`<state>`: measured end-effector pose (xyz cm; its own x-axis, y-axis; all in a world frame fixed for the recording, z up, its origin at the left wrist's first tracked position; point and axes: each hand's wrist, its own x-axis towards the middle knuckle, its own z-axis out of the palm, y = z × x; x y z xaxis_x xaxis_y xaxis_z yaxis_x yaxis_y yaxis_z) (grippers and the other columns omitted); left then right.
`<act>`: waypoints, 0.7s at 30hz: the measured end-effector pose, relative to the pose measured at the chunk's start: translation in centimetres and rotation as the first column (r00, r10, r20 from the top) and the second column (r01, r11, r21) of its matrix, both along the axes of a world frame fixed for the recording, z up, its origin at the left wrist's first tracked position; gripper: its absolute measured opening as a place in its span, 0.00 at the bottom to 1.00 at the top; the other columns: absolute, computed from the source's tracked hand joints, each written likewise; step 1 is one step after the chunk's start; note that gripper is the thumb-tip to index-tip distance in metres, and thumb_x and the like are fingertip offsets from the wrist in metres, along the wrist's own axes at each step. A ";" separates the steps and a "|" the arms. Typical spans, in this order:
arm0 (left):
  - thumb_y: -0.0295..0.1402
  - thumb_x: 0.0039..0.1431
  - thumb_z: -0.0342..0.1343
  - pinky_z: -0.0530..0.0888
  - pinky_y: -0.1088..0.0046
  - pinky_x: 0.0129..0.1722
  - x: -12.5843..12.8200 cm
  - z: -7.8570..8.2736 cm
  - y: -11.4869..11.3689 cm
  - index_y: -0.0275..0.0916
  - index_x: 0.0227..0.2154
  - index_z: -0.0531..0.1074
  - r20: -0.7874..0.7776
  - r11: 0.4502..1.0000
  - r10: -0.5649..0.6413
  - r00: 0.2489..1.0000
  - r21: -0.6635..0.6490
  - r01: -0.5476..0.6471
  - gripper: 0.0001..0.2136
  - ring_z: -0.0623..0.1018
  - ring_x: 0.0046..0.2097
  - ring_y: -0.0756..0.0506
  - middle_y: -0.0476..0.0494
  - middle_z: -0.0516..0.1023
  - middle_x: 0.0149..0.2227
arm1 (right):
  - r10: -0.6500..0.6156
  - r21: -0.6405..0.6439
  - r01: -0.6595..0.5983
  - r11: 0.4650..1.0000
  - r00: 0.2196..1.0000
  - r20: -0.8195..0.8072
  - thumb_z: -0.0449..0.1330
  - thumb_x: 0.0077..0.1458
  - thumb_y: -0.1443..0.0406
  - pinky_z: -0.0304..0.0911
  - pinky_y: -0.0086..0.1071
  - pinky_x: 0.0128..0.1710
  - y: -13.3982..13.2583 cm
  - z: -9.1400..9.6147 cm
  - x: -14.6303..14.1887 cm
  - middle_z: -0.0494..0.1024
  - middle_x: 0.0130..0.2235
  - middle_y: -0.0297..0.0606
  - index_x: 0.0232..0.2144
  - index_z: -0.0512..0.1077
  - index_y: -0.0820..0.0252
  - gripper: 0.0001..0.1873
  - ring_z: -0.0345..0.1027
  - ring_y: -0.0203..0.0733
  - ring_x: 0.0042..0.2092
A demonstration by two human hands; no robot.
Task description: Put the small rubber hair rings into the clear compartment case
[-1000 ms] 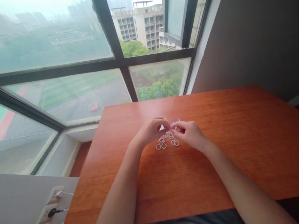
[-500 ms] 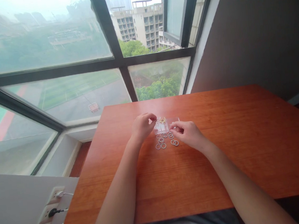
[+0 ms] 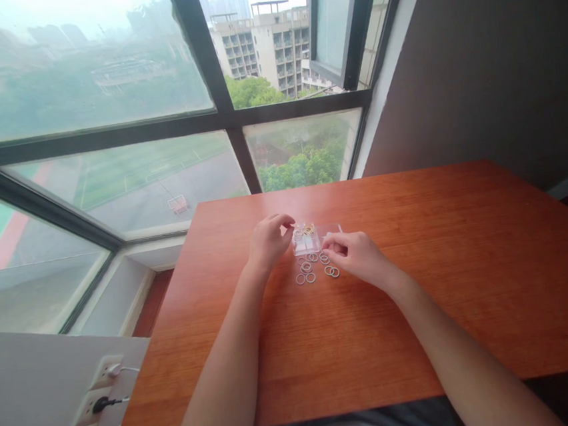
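Clear box (image 3: 308, 250) sits on the table (image 3: 470, 269), nearer the far edge than the near one, and nearer the left edge than the right. Gold-coloured rings (image 3: 309, 229) in its back part. Clear lid (image 3: 330, 228) is open off the box's right side, partly behind the right hand (image 3: 354, 253).

Pale loose rings (image 3: 306, 267) lie just off the box's near edge, some overlapping, one pair over by the right hand.

Left hand (image 3: 270, 241) at the box's left edge, by the back corner — fingers curled, tips close to thumb; too small to tell if they grip anything. Right hand near the box's front right corner, fingers bent in — can't tell if anything's pinched.
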<state>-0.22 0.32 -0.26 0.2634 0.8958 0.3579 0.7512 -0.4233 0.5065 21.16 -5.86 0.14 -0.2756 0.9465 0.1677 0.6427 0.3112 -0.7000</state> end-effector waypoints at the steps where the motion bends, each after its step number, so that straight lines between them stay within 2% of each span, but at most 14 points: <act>1: 0.28 0.53 0.55 0.68 0.75 0.33 0.0 0.1 0.0 0.40 0.33 0.75 0.001 1.000 0.001 1.000 -0.001 -0.001 0.06 0.73 0.31 0.49 0.47 0.79 0.34 | 0.000 0.001 0.000 1.000 1.000 0.003 0.57 0.53 0.64 0.52 0.26 0.26 0.0 0.0 0.0 0.67 0.20 0.28 0.29 0.74 0.58 0.06 0.60 0.31 0.24; 9: 0.28 0.55 0.54 0.68 0.74 0.33 0.0 0.3 -0.2 0.40 0.33 0.75 0.000 1.000 0.002 1.000 0.015 -0.002 0.05 0.73 0.31 0.49 0.47 0.79 0.34 | -0.008 -0.015 0.010 1.000 0.996 0.086 0.57 0.53 0.64 0.52 0.26 0.27 0.2 -0.4 0.2 0.71 0.23 0.29 0.30 0.75 0.57 0.07 0.63 0.33 0.26; 15: 0.28 0.54 0.54 0.67 0.74 0.33 0.1 0.4 -0.3 0.40 0.32 0.75 0.004 1.000 0.001 1.000 0.009 -0.001 0.05 0.72 0.31 0.49 0.47 0.78 0.34 | 0.066 -0.145 -0.035 0.989 0.974 0.216 0.57 0.50 0.66 0.51 0.26 0.26 0.1 -0.1 1.2 0.72 0.22 0.29 0.28 0.76 0.56 0.07 0.62 0.33 0.25; 21: 0.28 0.54 0.54 0.67 0.75 0.33 0.1 0.2 -0.2 0.40 0.32 0.75 -0.009 1.000 -0.001 1.000 0.026 0.002 0.06 0.73 0.32 0.49 0.48 0.79 0.34 | 0.130 -0.236 -0.071 0.969 0.961 0.244 0.58 0.51 0.63 0.51 0.26 0.26 -0.3 0.8 1.5 0.74 0.24 0.30 0.29 0.76 0.56 0.07 0.64 0.33 0.26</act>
